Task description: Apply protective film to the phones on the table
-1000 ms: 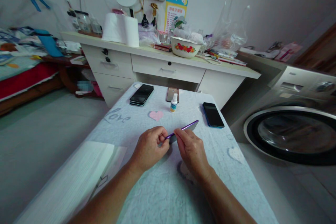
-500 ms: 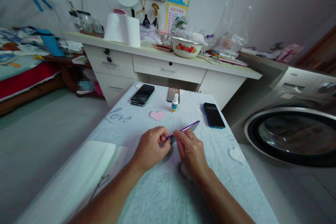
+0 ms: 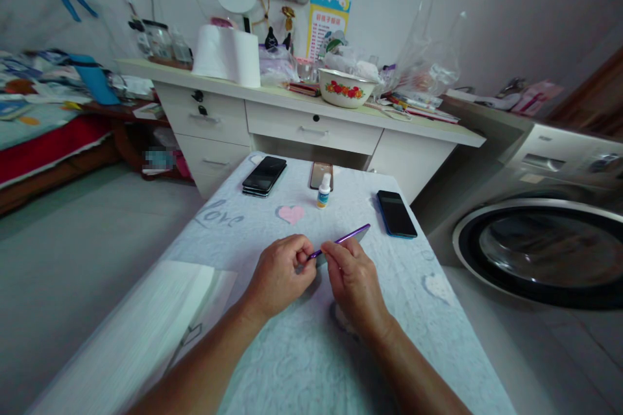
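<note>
A thin purple-edged phone (image 3: 351, 234) is held on edge above the table, tilted up to the right. My left hand (image 3: 285, 272) pinches its lower left end. My right hand (image 3: 353, 275) is closed on its middle, thumb and finger at the upper edge. The fingers hide part of the phone. Beyond my hands stands a small white bottle (image 3: 324, 192) with a blue and yellow label. Behind the bottle lies a phone case (image 3: 318, 172). To the right rests a dark phone with a blue edge (image 3: 396, 214); to the far left is a stack of phones (image 3: 265, 175).
A patterned cloth (image 3: 292, 363) covers the table. White paper or cloth (image 3: 141, 331) lies along its left side. Behind it stands a white desk (image 3: 311, 133) with a flowered bowl (image 3: 346, 87) and a tissue roll (image 3: 226, 55). On the right is a washing machine (image 3: 549, 233).
</note>
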Demonstrator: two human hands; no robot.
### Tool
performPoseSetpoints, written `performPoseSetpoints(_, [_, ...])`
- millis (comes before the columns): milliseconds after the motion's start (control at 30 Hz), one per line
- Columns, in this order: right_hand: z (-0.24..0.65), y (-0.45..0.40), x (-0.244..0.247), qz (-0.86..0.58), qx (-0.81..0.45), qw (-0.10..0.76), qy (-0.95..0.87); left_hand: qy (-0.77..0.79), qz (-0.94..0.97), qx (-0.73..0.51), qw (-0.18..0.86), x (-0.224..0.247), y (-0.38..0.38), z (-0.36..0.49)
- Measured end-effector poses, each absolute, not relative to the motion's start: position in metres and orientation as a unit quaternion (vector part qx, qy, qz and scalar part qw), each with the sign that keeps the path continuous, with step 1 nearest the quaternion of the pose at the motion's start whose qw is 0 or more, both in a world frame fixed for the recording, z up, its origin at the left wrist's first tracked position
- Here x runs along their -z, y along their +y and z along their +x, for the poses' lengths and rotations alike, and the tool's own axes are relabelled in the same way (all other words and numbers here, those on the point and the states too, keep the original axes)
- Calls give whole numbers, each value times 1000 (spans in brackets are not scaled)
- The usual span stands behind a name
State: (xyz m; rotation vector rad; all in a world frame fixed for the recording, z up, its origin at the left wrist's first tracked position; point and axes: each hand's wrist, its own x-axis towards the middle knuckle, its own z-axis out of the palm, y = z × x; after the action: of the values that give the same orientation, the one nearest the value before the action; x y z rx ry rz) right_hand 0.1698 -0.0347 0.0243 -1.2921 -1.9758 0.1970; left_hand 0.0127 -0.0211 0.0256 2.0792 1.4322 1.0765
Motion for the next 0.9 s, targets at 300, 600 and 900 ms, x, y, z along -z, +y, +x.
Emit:
performPoseSetpoints(300, [169, -39, -20, -467, -68, 374, -798, 513, 743, -383, 197, -25, -22, 12])
performPoseSetpoints(600, [185, -27, -19, -489, -24, 387, -781, 518, 737, -384, 202, -29, -21, 13])
performPoseSetpoints(900, [167, -37, -20, -465, -40, 377, -800, 511, 744, -385, 193, -25, -20, 12])
